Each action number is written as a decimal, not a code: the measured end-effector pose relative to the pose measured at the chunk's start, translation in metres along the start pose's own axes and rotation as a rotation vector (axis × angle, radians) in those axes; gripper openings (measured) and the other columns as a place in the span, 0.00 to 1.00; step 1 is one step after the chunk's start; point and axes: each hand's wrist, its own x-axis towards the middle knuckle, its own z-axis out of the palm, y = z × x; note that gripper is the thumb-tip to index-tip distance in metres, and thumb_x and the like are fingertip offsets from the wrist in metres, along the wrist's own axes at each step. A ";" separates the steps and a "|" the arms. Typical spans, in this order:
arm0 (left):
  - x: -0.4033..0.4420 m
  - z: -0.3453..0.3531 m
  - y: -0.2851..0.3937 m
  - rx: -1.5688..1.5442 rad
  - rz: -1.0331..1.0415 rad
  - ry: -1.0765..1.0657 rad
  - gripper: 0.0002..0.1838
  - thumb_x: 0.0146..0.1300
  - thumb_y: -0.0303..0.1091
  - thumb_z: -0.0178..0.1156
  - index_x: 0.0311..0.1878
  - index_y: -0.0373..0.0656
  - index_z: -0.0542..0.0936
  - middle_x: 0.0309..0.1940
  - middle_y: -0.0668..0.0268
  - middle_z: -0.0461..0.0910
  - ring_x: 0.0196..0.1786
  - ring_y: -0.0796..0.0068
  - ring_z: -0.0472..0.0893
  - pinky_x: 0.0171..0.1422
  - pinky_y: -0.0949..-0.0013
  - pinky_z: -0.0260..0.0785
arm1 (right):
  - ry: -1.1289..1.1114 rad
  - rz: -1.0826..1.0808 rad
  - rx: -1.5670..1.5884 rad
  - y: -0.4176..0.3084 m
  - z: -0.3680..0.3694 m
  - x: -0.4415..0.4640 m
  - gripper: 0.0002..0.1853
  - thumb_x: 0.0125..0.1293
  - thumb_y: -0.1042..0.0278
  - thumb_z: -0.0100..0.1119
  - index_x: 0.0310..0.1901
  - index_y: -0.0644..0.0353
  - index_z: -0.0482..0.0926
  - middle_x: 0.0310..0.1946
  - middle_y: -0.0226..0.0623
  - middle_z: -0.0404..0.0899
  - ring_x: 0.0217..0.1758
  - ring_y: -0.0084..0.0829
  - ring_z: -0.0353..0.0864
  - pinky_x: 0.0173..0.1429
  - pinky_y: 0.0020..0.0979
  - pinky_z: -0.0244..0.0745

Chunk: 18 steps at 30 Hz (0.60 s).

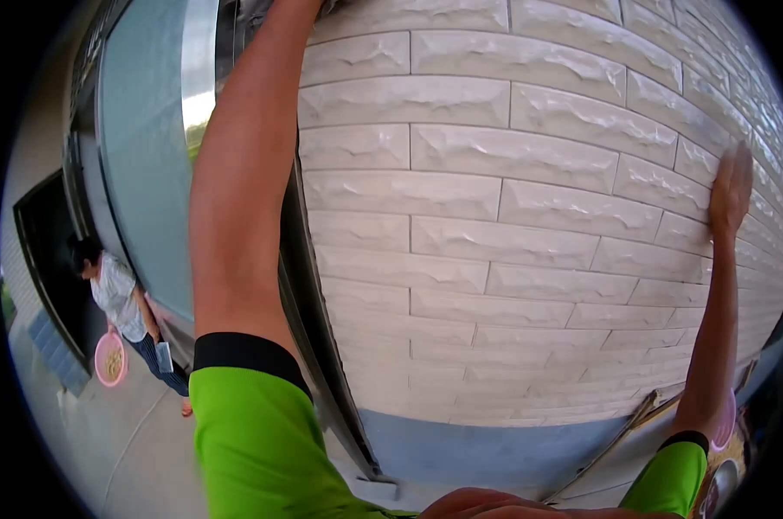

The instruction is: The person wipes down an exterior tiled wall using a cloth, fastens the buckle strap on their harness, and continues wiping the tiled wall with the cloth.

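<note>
A wall of glossy pale tiles (461,190) with a rough stone-like relief fills most of the head view. My right hand (732,195) lies against these tiles at the far right, its fingers stretched upward and slightly blurred; nothing shows in it. My left arm (244,173) reaches up past the wall's left edge, and the hand itself is beyond the top of the view. Close to that wrist is a dark grey thing (251,12), too cut off to name. Beside the arm runs a dark metal frame (309,294) along the wall's edge.
Left of my arm is a pale glass panel (145,147). A person (119,294) stands at the lower left, holding a pink basin (110,359) and a light-coloured container (164,357). A blue-grey band (495,450) runs along the wall's base. Another pink container (723,421) is partly hidden behind my right arm.
</note>
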 end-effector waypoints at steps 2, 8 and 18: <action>-0.027 0.010 -0.004 0.014 0.040 0.052 0.26 0.65 0.47 0.55 0.56 0.35 0.83 0.56 0.45 0.83 0.63 0.45 0.78 0.68 0.50 0.72 | -0.005 -0.012 0.016 -0.002 -0.005 -0.002 0.35 0.81 0.38 0.37 0.80 0.52 0.63 0.81 0.43 0.60 0.84 0.46 0.55 0.85 0.43 0.48; -0.220 -0.029 0.002 0.006 0.162 0.149 0.27 0.71 0.44 0.59 0.69 0.38 0.77 0.61 0.49 0.81 0.64 0.42 0.76 0.74 0.45 0.64 | -0.004 -0.081 -0.014 0.002 0.002 -0.002 0.36 0.80 0.37 0.39 0.79 0.53 0.64 0.80 0.44 0.61 0.83 0.53 0.56 0.84 0.50 0.48; -0.467 -0.070 0.079 -0.119 -0.441 0.172 0.27 0.77 0.34 0.55 0.72 0.25 0.69 0.68 0.42 0.75 0.67 0.44 0.75 0.76 0.54 0.63 | -0.101 -0.419 0.058 0.063 -0.017 0.026 0.30 0.83 0.48 0.43 0.79 0.51 0.63 0.80 0.44 0.61 0.83 0.49 0.58 0.83 0.51 0.51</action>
